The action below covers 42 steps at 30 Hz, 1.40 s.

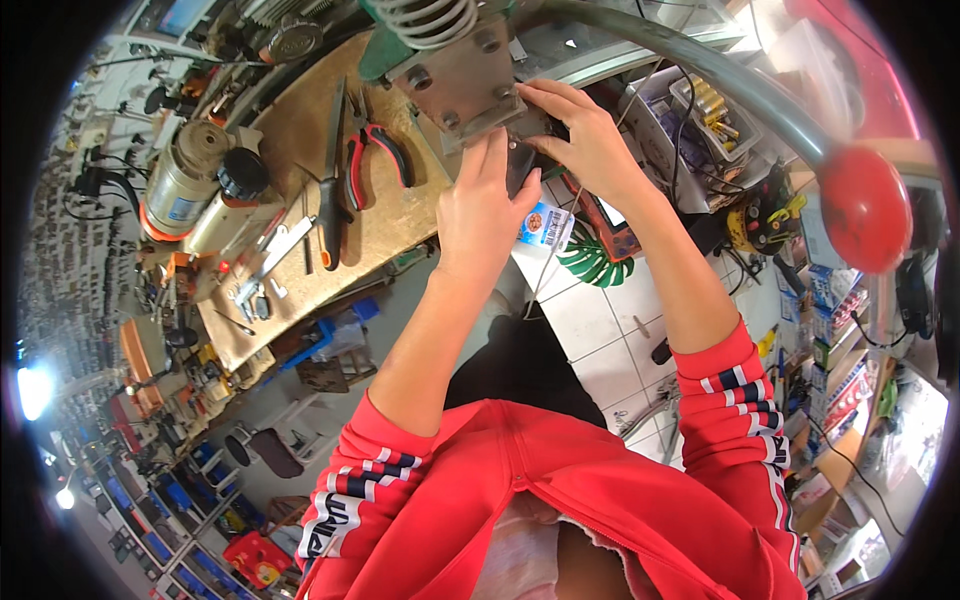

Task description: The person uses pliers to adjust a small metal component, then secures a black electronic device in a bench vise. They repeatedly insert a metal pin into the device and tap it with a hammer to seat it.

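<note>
My left hand (482, 205) and my right hand (585, 135) meet just below a grey metal plate (462, 82) with bolts, part of a green press with a coil spring (432, 20). Both hands close around a small dark object (522, 165) held between them; most of it is hidden by my fingers. A small white and blue tag (546, 224) hangs on a thin wire under my hands. Both sleeves are red with striped cuffs.
A long grey lever with a red ball knob (864, 208) arcs over to the right. On the wooden bench (300, 130) lie red-handled pliers (378, 150), a dark-handled tool and small keys. A metal cylinder (185, 175) stands at left. Boxes and shelves fill the right side.
</note>
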Each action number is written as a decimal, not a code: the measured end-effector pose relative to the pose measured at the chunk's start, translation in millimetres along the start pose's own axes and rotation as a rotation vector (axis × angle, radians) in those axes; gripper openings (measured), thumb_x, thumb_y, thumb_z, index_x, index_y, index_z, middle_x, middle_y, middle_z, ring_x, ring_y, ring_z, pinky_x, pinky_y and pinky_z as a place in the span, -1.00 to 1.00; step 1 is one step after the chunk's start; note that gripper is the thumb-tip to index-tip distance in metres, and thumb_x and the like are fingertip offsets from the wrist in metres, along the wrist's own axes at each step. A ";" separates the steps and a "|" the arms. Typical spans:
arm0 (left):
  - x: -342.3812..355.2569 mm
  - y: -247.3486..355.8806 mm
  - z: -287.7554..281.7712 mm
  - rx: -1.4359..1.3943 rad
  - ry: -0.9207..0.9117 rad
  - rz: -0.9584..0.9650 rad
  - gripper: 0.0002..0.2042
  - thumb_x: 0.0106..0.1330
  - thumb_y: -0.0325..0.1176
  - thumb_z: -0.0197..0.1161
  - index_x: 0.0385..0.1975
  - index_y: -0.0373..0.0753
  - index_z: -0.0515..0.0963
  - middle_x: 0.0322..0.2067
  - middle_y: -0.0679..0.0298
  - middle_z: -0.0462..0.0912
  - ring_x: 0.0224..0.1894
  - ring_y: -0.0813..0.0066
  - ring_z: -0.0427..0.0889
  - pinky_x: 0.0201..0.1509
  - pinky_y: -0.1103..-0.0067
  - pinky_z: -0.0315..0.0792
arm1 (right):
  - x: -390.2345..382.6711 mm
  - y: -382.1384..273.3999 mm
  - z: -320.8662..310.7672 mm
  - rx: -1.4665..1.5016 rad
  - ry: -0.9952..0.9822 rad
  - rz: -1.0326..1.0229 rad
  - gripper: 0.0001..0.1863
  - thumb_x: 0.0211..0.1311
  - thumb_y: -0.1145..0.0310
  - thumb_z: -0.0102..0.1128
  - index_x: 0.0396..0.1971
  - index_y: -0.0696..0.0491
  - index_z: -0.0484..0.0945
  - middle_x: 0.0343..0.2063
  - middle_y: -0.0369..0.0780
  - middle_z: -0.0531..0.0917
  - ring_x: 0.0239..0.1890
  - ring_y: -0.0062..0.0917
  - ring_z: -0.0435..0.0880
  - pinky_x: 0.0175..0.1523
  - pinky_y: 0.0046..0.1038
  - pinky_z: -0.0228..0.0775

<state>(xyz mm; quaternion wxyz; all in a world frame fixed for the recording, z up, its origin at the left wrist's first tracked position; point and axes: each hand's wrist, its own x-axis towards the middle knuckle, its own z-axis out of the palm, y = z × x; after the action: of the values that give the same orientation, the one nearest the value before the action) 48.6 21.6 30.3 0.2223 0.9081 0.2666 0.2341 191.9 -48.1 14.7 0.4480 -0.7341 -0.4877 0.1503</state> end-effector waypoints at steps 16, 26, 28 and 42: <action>4.9 -0.5 13.5 0.285 0.118 0.061 -0.56 0.11 -0.08 0.25 -0.13 -0.28 0.50 -0.20 0.28 0.56 -0.61 0.25 0.61 -0.57 0.49 0.53 | 11.4 7.8 -5.1 -0.002 -0.029 -0.034 -0.47 -0.02 0.48 0.23 0.07 0.04 0.44 0.08 -0.32 0.48 -0.32 -0.51 0.54 -0.21 -0.53 0.42; 2.6 -0.3 15.9 0.267 0.166 0.056 -0.57 0.08 -0.12 0.27 -0.12 -0.27 0.53 -0.17 0.29 0.57 -0.52 0.26 0.62 -0.50 0.49 0.53 | 2.6 -55.2 -111.0 0.289 0.549 -0.079 -0.73 0.18 0.54 0.07 -0.09 0.19 0.51 -0.21 -0.22 0.61 -0.20 -0.58 0.56 -0.09 -0.62 0.43; 2.8 1.6 16.9 0.265 0.162 0.019 -0.58 0.06 -0.14 0.30 -0.11 -0.22 0.54 -0.17 0.32 0.59 -0.37 0.28 0.64 -0.37 0.50 0.54 | -5.7 -79.2 -143.0 0.432 0.495 -0.262 -0.71 0.16 0.53 0.05 -0.09 0.21 0.50 -0.19 -0.18 0.59 -0.17 -0.52 0.54 -0.06 -0.56 0.39; 3.1 2.2 19.2 0.345 0.139 0.028 -0.55 0.09 -0.10 0.26 -0.08 -0.24 0.52 -0.16 0.32 0.54 -0.51 0.29 0.62 -0.48 0.51 0.54 | -47.8 -107.2 -167.2 0.517 0.243 -0.312 -0.59 0.05 0.49 -0.07 -0.06 0.34 0.44 -0.05 0.07 0.47 0.05 -0.12 0.39 0.18 -0.14 0.11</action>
<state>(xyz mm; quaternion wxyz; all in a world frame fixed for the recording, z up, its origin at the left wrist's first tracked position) 62.2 16.5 17.2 0.0411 0.9181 0.3047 0.2502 216.7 -161.1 183.1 0.6923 -0.5248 -0.4830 0.1098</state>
